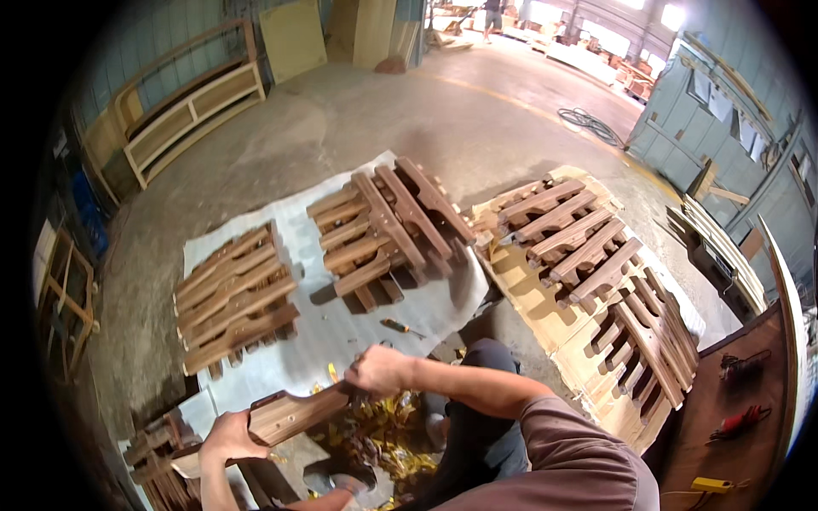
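Observation:
Low in front of me I hold a shaped brown wooden piece (294, 416) at a slant, with small round marks on its face. My left hand (230, 439) grips it toward its lower left end, thumb along the edge. Closed around its upper right end is my right hand (380, 372); whether anything else is in that fist is hidden. A screwdriver (395, 325) lies beyond my right hand on a white sheet (341, 328). Beneath the piece, yellow scraps (388, 426) are strewn on the floor between my feet.
Stacks of similar pieces sit on the sheet, one left (239, 294) and one farther back (383, 221). More stacks (571, 226) rest on cardboard (545, 311) at right. A brown board (733, 417) with corded tools lies far right. A wooden frame (196, 106) leans by the wall.

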{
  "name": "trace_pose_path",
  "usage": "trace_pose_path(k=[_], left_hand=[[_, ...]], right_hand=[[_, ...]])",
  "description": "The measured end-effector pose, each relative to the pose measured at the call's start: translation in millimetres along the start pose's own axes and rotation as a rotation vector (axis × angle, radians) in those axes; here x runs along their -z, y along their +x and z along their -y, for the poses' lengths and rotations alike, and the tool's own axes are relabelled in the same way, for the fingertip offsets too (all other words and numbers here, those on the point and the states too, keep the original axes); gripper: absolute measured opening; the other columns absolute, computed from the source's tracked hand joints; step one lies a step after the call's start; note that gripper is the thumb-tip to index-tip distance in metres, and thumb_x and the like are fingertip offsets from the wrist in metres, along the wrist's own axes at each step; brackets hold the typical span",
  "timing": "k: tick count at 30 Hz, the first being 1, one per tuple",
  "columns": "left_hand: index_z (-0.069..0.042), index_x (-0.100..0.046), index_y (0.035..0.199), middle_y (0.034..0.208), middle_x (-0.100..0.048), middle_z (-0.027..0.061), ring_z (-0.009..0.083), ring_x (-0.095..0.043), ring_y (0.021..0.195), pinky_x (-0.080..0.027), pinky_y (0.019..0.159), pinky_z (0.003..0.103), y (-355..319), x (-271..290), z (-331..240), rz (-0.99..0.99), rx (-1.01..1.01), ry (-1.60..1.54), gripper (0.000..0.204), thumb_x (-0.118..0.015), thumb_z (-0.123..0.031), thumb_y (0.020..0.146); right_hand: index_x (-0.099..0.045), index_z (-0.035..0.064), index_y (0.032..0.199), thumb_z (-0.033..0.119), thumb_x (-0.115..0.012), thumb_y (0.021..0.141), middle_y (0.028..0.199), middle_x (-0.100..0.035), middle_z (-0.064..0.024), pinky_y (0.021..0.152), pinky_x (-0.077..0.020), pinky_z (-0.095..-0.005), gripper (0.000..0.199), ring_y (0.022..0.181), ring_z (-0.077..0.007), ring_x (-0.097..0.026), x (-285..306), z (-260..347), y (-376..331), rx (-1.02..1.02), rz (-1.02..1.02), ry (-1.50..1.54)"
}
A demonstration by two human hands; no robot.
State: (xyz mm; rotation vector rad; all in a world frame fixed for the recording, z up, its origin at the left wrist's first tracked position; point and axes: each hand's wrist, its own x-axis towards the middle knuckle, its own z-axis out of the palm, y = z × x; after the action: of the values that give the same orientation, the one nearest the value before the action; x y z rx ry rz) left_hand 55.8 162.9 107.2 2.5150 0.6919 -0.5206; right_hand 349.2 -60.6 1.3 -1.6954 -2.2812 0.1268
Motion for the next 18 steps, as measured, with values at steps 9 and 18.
trace_pose_path(k=[9, 18], left_hand=[[-0.002, -0.068, 0.090, 0.085, -0.067, 0.0141, 0.0332, -0.063, 0.085, -0.043, 0.089, 0.040, -63.4, 87.1, -34.6, -0.452, -0.137, 0.389, 0.057, -0.081, -0.032, 0.043], [-0.001, -0.066, 0.100, 0.106, -0.063, 0.0170, 0.0349, -0.060, 0.099, -0.048, 0.086, 0.043, -78.3, 90.2, -27.9, -0.569, -0.179, 0.251, 0.058, -0.083, -0.022, 0.048]], right_hand=[[-0.057, 0.0075, 0.102, 0.027, -0.085, 0.062, 0.082, -0.065, -0.0132, 0.063, -0.0488, -0.0459, 0.053, 0.076, -0.0377, -0.063, 38.2, 33.6, 12.3, -0.032, -0.173, 0.430], [-0.064, 0.0001, 0.110, 0.020, -0.086, 0.067, 0.090, -0.069, -0.0158, 0.073, -0.0502, -0.0369, 0.052, 0.081, -0.0239, -0.066, 36.3, 47.3, 12.8, -0.098, 0.061, 1.068]])
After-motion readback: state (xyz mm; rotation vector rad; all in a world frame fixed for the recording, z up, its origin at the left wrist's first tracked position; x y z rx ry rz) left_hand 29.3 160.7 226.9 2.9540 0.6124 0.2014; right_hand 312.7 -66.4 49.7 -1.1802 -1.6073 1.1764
